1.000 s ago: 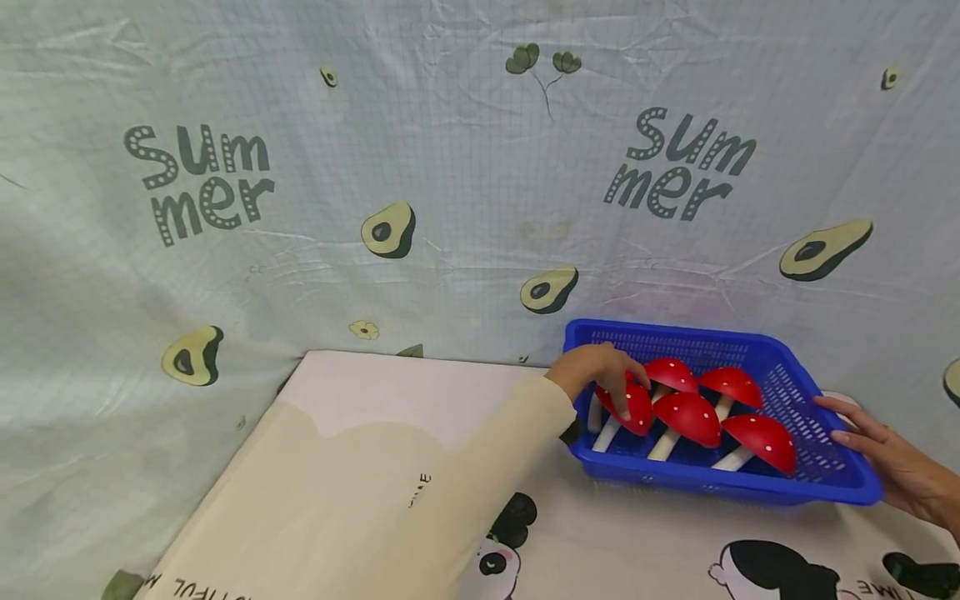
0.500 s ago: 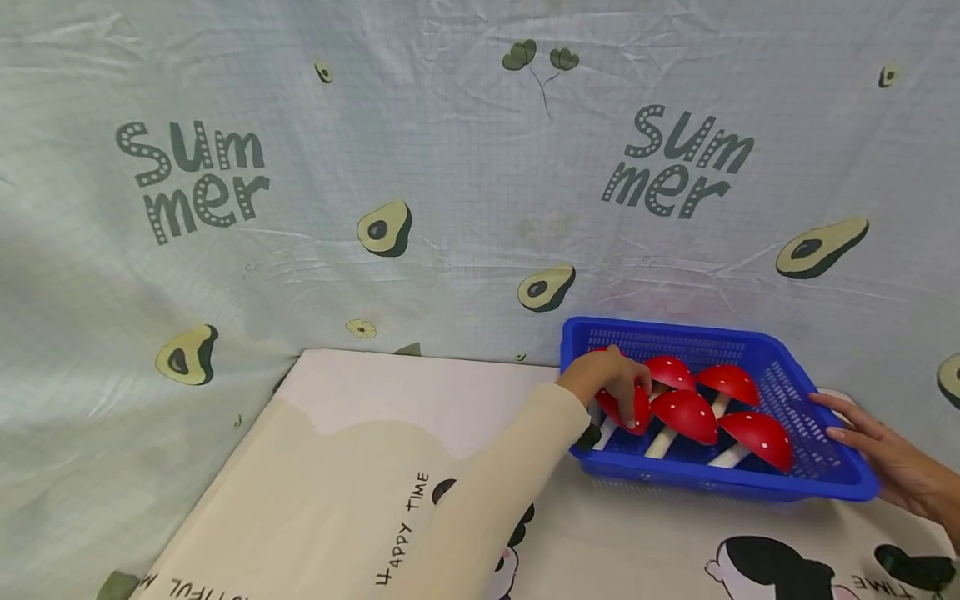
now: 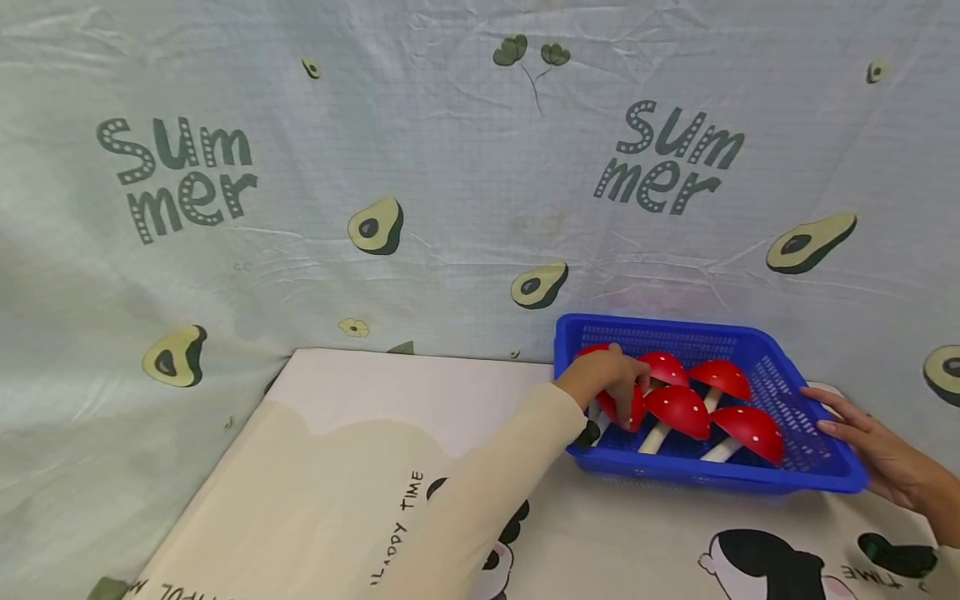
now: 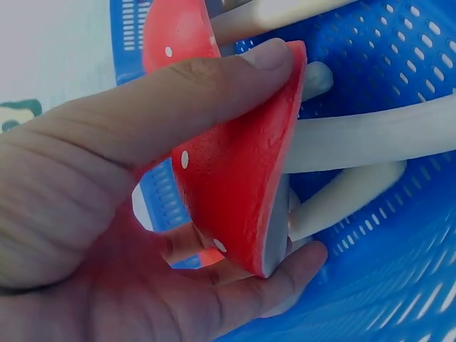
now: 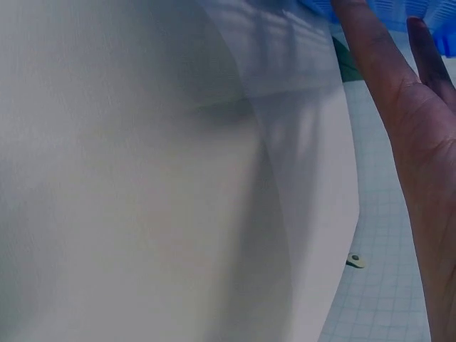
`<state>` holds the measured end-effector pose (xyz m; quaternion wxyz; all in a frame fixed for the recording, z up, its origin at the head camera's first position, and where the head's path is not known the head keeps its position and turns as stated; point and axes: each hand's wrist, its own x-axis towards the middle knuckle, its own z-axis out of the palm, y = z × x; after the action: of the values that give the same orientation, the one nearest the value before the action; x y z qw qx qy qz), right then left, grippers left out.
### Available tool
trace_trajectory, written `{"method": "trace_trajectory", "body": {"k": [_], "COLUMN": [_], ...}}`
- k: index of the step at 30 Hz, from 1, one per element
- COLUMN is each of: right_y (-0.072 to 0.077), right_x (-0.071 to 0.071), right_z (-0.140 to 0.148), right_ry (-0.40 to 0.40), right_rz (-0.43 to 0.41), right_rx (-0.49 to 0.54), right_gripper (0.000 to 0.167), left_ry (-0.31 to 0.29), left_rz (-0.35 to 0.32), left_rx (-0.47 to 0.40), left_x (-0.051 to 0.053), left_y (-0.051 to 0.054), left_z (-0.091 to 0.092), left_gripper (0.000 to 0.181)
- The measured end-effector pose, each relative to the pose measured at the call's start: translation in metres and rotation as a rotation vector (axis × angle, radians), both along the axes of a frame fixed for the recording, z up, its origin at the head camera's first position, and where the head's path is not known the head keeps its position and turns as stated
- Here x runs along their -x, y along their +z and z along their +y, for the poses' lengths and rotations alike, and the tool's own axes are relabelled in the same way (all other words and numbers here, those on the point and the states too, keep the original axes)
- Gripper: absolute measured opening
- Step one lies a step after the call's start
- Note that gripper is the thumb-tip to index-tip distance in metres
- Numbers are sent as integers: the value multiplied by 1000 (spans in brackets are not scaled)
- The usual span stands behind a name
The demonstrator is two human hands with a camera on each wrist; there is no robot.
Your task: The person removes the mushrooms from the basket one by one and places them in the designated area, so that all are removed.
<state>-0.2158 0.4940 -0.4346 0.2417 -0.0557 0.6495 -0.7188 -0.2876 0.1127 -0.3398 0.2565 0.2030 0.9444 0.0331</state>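
Note:
In the head view my left hand (image 3: 606,379) reaches into the left side of a blue plastic basket (image 3: 675,473). It holds a toy mushroom (image 4: 235,178) by its red, white-dotted cap. The left wrist view has the thumb (image 4: 206,92) over one side of the cap and fingers round the other; its pale stem (image 4: 377,135) points into the basket. Several similar mushrooms lie close by, including a front one (image 3: 678,410) and a right one (image 3: 752,433). My right hand (image 3: 877,454) touches the basket's right rim with fairly straight fingers.
The basket stands at the back right of a table with a cream printed cloth (image 3: 360,417). Right behind it hangs a pale curtain (image 3: 450,150) with avocado prints and lettering. The left sleeve (image 3: 480,500) crosses the table's front part.
My left hand has moved slightly deeper over the leftmost mushrooms, its fingers closing round a cap. The right hand stays at the rim. The whole view has shifted a little.

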Motion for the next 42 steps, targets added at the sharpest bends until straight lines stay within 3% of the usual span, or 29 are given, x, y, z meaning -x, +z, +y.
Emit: {"method": "trace_trajectory", "body": {"k": [6, 13, 21, 23, 27, 30, 36, 42], "right_y": [2, 1, 1, 1, 1, 1, 2, 2], "right_x": [4, 4, 4, 3, 2, 2, 1, -1], "right_z": [-3, -4, -1, -1, 0, 1, 1, 1], "right_ry": [39, 58, 82, 79, 71, 75, 77, 85], "right_rz": [15, 20, 24, 23, 19, 16, 10, 0], "right_rx": [-6, -9, 17, 14, 16, 40, 50, 53], "right_gripper": [56, 56, 56, 56, 56, 57, 57, 58], "left_ry": [-106, -178, -381, -409, -387, -360, -355, -294], "left_rz": [-13, -165, -58, -45, -54, -25, 106, 153], "left_rx": [-10, -275, -443, -480, -577, -619, -606, -632], "left_x": [2, 10, 12, 13, 13, 12, 9, 7], "left_y": [4, 4, 4, 3, 0, -3, -6, -12], "left_z": [-10, -33, -52, -56, -60, -61, -61, -63], "left_gripper": [49, 48, 51, 49, 42, 39, 44, 51]}}
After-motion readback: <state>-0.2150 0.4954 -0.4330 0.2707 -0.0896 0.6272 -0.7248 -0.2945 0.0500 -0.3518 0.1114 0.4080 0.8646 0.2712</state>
